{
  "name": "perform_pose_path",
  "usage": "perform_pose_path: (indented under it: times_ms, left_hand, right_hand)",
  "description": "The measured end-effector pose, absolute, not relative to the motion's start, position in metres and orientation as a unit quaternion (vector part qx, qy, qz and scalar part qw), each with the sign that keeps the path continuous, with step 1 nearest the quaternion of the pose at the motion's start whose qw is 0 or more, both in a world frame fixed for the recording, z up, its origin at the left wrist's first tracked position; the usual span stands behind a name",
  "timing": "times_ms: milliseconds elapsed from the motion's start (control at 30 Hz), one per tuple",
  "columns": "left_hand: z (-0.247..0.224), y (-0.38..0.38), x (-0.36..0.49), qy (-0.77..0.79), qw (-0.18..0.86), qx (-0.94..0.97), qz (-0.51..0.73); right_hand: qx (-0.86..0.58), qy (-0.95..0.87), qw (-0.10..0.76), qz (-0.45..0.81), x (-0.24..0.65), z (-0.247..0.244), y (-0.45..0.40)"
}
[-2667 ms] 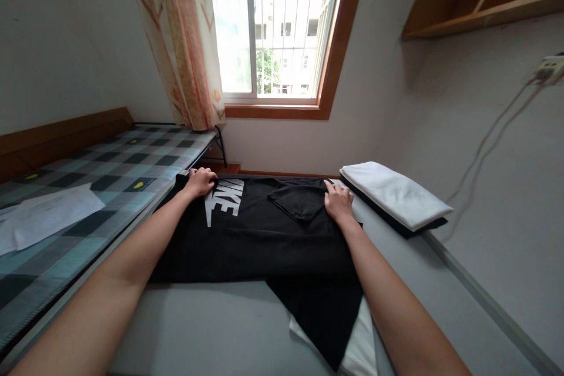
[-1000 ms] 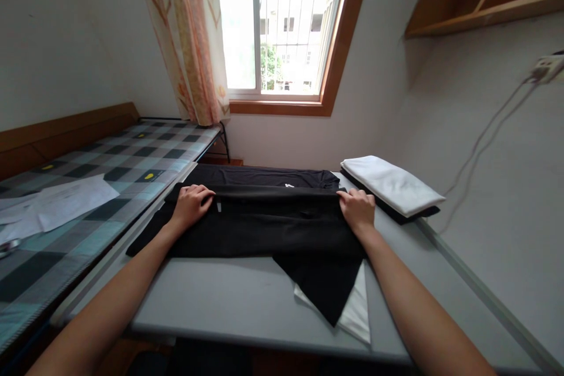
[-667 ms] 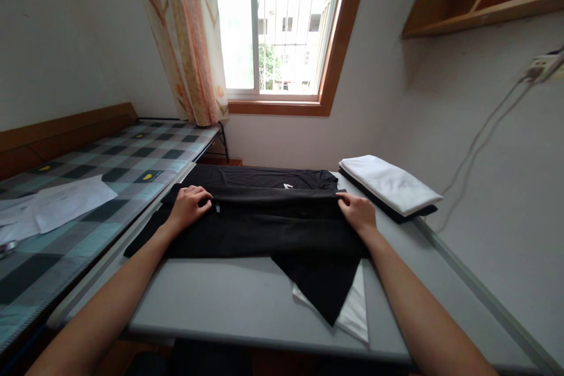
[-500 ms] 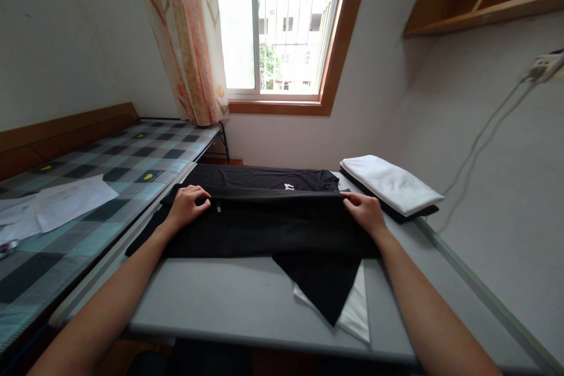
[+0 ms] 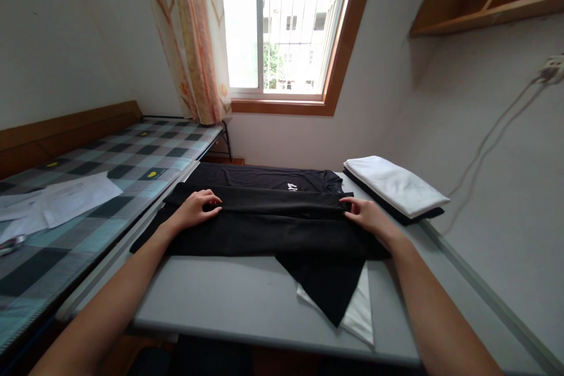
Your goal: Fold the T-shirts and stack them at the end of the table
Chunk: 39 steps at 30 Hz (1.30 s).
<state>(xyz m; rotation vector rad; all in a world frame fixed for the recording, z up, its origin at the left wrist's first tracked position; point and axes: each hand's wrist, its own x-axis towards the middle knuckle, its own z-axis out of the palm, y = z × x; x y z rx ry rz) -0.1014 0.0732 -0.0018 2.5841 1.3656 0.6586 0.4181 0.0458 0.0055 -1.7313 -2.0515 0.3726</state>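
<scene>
A black garment lies folded in a long band across the grey table, with a narrow strip turned over along its far side. My left hand rests on the strip's left part, thumb and fingertips slightly apart. At the right end of the strip is my right hand, its thumb and index finger also parted at the cloth's edge. A pointed black flap sticks out toward me from under the band, over a piece of white cloth. Behind lies a dark T-shirt with white lettering.
A folded white cloth sits on a black one at the table's right rear. To the left stands a bed with a checked mattress and papers. A shelf hangs on the right wall, near a socket.
The garment's far edge, held up between both hands before, has come down toward me and lies as a flat strip. My fingers have loosened from it. The view has shifted slightly.
</scene>
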Motion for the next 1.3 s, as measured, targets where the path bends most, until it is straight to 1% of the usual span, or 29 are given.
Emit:
perform_pose_path:
  times_ms: [133,267,367,533,633,700,767,833,900,1000,1133,1233,1300]
  left_hand:
    - [-0.002,0.069,-0.09,0.431,0.1,0.866,0.232]
    - [-0.002,0.068,-0.088,0.429,0.118,0.869,0.214]
    - [-0.003,0.07,-0.089,0.449,0.115,0.859,0.219]
    - [-0.007,0.072,-0.089,0.453,0.111,0.856,0.223]
    - [-0.01,0.071,-0.086,0.442,0.097,0.86,0.235]
    - [-0.01,0.069,-0.082,0.429,0.071,0.864,0.253]
    - [-0.009,0.067,-0.074,0.413,0.034,0.869,0.271]
    - [-0.005,0.064,-0.06,0.397,-0.004,0.877,0.271]
    - [0.0,0.061,-0.039,0.382,-0.03,0.89,0.247]
    - [0.01,0.058,0.004,0.363,-0.041,0.905,0.217]
    - [0.02,0.058,0.073,0.35,-0.05,0.909,0.221]
    - [0.022,0.063,0.12,0.361,-0.067,0.905,0.215]
    - [0.018,0.067,0.144,0.378,-0.072,0.9,0.204]
  right_hand:
    - [-0.612,-0.738,0.205,0.198,0.411,0.022,0.035]
    - [-0.585,-0.749,0.129,0.283,0.407,0.029,0.031]
    - [-0.585,-0.752,0.107,0.285,0.406,0.027,0.031]
    - [-0.591,-0.751,0.128,0.264,0.41,0.025,0.034]
    - [-0.615,-0.732,0.187,0.226,0.417,0.026,0.035]
    - [-0.621,-0.723,0.238,0.184,0.42,0.025,0.037]
    - [-0.613,-0.735,0.264,0.124,0.42,0.022,0.039]
    - [-0.601,-0.759,0.248,0.045,0.415,0.018,0.04]
    - [-0.596,-0.775,0.206,-0.027,0.406,0.013,0.04]
    - [-0.603,-0.774,0.169,-0.1,0.393,0.007,0.041]
    - [-0.616,-0.744,0.205,-0.161,0.382,0.003,0.042]
    - [-0.618,-0.726,0.238,-0.185,0.378,0.002,0.042]
    - [-0.616,-0.724,0.243,-0.192,0.377,0.002,0.041]
